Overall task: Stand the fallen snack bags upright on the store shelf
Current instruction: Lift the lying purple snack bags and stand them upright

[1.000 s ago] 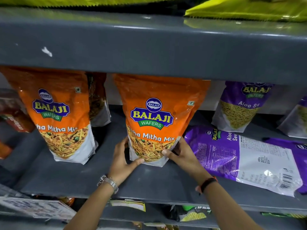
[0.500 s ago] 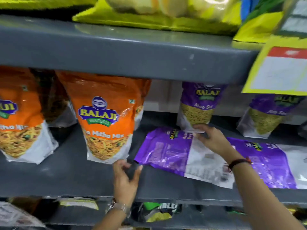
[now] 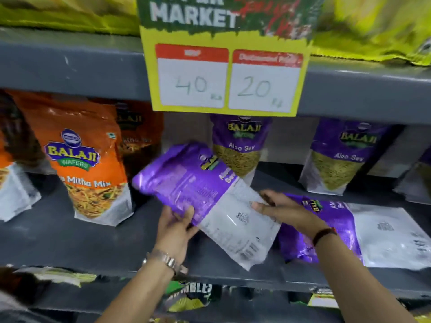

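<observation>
Near the shelf's front edge, both hands pinch the glossy purple-and-white plastic snack pouch: light, floppy, slippery, best gripped at its edges.

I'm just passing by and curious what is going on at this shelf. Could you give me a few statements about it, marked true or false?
1. Both hands hold a tilted purple and white snack bag. True.
2. The left hand wears a metal wristwatch. True.
3. The orange Mitha Mix bag lies flat. False: it stands upright.
4. No purple bag is still lying down. False: another purple bag lies flat under the right hand.
5. The yellow price sign reads 40 and 20. True.
</observation>
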### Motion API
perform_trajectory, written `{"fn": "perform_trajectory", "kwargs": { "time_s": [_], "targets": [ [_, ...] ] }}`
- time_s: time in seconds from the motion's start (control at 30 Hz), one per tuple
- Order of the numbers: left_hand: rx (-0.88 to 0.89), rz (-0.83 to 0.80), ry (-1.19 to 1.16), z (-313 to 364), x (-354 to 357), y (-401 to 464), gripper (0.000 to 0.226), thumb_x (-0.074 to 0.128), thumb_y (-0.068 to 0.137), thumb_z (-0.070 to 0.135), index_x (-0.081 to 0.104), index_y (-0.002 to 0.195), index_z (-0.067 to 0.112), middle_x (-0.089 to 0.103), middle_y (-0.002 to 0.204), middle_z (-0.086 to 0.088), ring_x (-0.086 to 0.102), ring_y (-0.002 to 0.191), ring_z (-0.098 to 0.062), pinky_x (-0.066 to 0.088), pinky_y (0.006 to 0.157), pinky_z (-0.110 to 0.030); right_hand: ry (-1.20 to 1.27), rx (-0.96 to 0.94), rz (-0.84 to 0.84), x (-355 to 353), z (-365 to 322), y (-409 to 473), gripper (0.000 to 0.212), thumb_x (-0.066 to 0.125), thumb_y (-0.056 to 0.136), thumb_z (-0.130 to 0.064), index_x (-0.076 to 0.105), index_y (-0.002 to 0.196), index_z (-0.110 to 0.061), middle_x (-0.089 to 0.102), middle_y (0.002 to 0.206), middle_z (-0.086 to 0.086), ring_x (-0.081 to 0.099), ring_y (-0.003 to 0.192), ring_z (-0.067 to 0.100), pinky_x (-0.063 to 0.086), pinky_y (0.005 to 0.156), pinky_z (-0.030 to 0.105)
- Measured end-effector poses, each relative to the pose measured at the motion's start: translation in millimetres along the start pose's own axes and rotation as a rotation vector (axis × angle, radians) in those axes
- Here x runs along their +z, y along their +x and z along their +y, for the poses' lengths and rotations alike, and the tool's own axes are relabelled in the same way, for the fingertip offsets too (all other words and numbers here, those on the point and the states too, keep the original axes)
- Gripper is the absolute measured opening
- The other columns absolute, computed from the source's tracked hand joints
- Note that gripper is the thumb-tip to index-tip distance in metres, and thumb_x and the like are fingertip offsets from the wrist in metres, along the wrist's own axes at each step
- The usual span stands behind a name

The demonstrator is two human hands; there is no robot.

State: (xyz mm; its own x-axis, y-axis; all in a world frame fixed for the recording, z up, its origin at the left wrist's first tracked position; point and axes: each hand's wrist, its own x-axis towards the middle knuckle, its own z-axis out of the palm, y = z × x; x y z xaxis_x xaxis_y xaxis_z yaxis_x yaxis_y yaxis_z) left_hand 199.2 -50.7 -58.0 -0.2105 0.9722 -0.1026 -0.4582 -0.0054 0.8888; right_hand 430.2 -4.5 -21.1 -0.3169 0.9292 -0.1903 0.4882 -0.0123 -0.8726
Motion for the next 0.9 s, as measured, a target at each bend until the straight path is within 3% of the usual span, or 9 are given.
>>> {"fn": "perform_trajectory", "kwargs": {
  "time_s": [0.17,0.3,0.37,0.5,0.6,0.67,0.77,0.83,0.9],
  "targets": [
    [0.333,-0.218,0.136,45,25,22,0.024,0.049,0.085,0.001,0.056,0.096,0.022,0.073,0.078,0.018,0.063,0.077,0.003,0.053,0.071,-0.014,0.169,-0.198,0.013,19,3,1,0.043,0.064,0.074,0.008,0.052,0.105,-0.019,0.063,0.105,0.000,0.064,0.088,-0.003,0.050,0.073,0.011],
    [0.341,-0.256,0.209,38,15,36,0.026,0.055,0.073,0.018,0.056,0.098,0.025,0.071,0.089,0.014,0.060,0.086,0.005,0.048,0.077,-0.011,0.107,-0.178,0.199,51,23,14,0.056,0.081,0.055,-0.045,0.051,0.102,-0.042,0.057,0.120,0.016,0.057,0.112,0.026,0.049,0.097,0.047],
    [0.270,-0.313,0.323,19,-1,32,0.058,0.072,0.058,0.029,0.049,0.112,0.024,0.063,0.104,0.012,0.058,0.095,0.005,0.048,0.080,-0.012,0.140,-0.174,0.210,58,38,21,0.056,0.078,0.053,-0.048,0.050,0.102,-0.044,0.056,0.121,0.015,0.056,0.114,0.025,0.046,0.098,0.052],
    [0.137,-0.351,0.569,-15,-23,33,0.101,0.078,0.044,0.031,0.026,0.130,0.029,0.048,0.128,0.012,0.047,0.118,-0.006,0.041,0.099,-0.027,0.162,-0.197,0.229,67,19,-6,0.050,0.063,0.068,-0.048,0.049,0.115,-0.038,0.059,0.124,-0.002,0.052,0.117,0.010,0.043,0.102,0.030],
    [0.189,-0.121,0.575,-12,-30,43,0.086,0.071,0.068,0.004,0.020,0.136,0.019,0.034,0.144,-0.010,0.033,0.132,-0.023,0.029,0.110,-0.041,0.293,-0.181,0.369,70,24,-31,0.052,0.043,0.070,-0.070,0.068,0.089,-0.028,0.072,0.093,-0.015,0.061,0.092,0.000,0.045,0.080,0.011],
    [0.280,-0.028,0.612,-8,-32,40,0.066,0.057,0.080,-0.002,0.024,0.135,0.015,0.032,0.144,-0.011,0.030,0.134,-0.024,0.027,0.110,-0.029,0.338,-0.162,0.463,69,30,-35,0.058,0.035,0.069,-0.076,0.070,0.077,-0.031,0.073,0.088,-0.013,0.063,0.085,-0.002,0.047,0.078,0.013],
    [0.325,-0.013,0.458,-9,-28,17,0.055,0.061,0.076,0.041,0.038,0.123,0.022,0.044,0.127,-0.002,0.042,0.122,-0.014,0.033,0.086,0.003,0.467,-0.120,0.410,65,22,-20,0.049,0.028,0.084,-0.062,0.058,0.108,-0.031,0.060,0.121,-0.004,0.055,0.109,-0.001,0.040,0.103,0.026],
    [0.309,-0.081,0.391,-16,-23,0,0.078,0.060,0.054,0.073,0.040,0.116,0.030,0.047,0.123,0.005,0.048,0.110,0.006,0.038,0.084,0.001,0.499,-0.104,0.315,65,10,-3,0.060,0.021,0.083,-0.059,0.036,0.132,-0.028,0.040,0.141,-0.005,0.036,0.132,0.009,0.021,0.117,0.036],
    [0.276,-0.213,0.488,-28,-18,-11,0.080,0.068,0.050,0.066,0.034,0.117,0.040,0.044,0.126,0.013,0.047,0.109,0.013,0.040,0.086,-0.003,0.491,-0.096,0.212,68,2,11,0.061,0.016,0.081,-0.064,0.023,0.136,-0.038,0.025,0.150,-0.011,0.021,0.139,0.006,0.010,0.119,0.039]
  ]
}}
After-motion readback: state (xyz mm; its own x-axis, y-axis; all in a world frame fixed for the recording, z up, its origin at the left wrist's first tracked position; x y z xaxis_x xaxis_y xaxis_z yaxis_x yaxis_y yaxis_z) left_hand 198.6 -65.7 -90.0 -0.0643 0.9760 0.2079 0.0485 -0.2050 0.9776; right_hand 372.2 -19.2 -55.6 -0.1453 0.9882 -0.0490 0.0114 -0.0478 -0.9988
